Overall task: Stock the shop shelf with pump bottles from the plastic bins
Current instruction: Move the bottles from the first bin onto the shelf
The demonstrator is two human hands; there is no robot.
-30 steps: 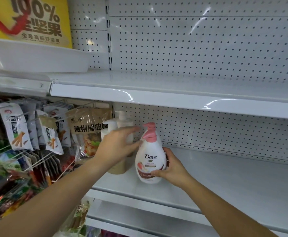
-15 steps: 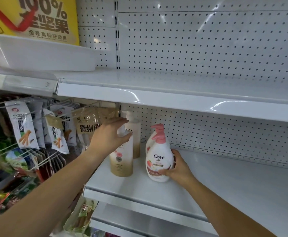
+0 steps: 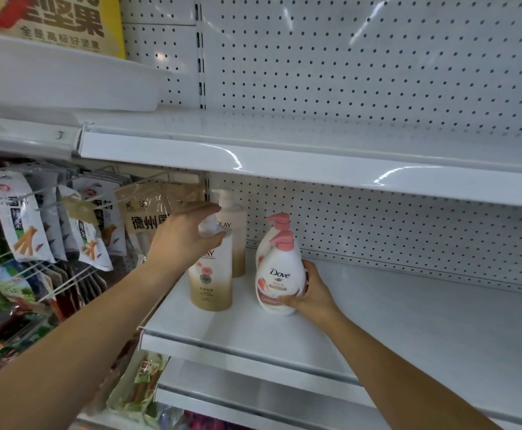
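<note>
Four pump bottles stand upright on the white shelf (image 3: 377, 321), each with its long axis running 6 to 12 o'clock, base down and pump up. There are two gold-and-white Olay bottles and two white Dove bottles with pink pumps, all at the shelf's 9 o'clock end. The front Olay bottle (image 3: 211, 280) has the rear Olay bottle (image 3: 236, 234) just behind it toward 1 o'clock. The front Dove bottle (image 3: 279, 280) stands at its 3 o'clock, apart from it, with the rear Dove bottle (image 3: 273, 226) close behind at 12 o'clock. Both Dove spouts point to 9 o'clock, and both front labels face the camera. The left hand (image 3: 185, 234) curls over the front Olay's pump head, thumb against its neck, so that spout is hidden. The right hand (image 3: 312, 290) grips the front Dove low on its 4 o'clock side, with the thumb across the label's foot. Half a second ago both hands had the same holds and the bottles the same spots. A second ago the front Dove hid the rear one and the left hand covered the Olay label. At 9 o'clock snack packets (image 3: 20, 218) hang on wire hooks. At 10 o'clock one white tray (image 3: 67, 79) sits on the upper shelf (image 3: 284, 156).
</note>
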